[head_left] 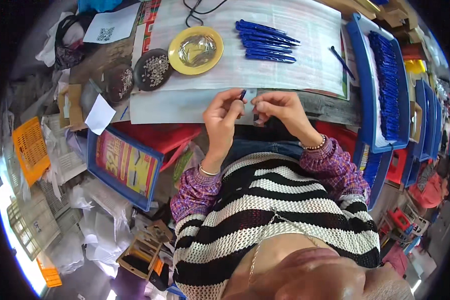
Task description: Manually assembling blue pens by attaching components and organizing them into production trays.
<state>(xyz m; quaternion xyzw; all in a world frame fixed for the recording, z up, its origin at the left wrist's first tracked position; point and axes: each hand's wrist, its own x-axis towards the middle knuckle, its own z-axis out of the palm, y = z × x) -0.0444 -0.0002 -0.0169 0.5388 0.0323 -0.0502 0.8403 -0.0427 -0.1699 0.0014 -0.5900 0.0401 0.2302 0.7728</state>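
My left hand (222, 116) is closed, its thumb and fingers pinching a slender dark blue piece (242, 94) whose tip sticks up past them. Just to its right, my right hand (281, 108) is held in a pinch; whatever lies between its fingertips is too small to name. Both hands hover at the table's near edge. Beyond them, several slender blue pen-like pieces (267, 42) lie in a loose row on a white sheet. A yellow bowl (216, 60) holds thin metal pins. Beside it, a dark dish (141, 82) contains small silvery parts.
Another dark dish (111, 90) with small bits stands at the left. One blue piece (343, 63) lies apart on the right. A blue crate (363, 100) full of similar blue pieces stands beyond it. A blue-rimmed tray (152, 200) is below the table's left side.
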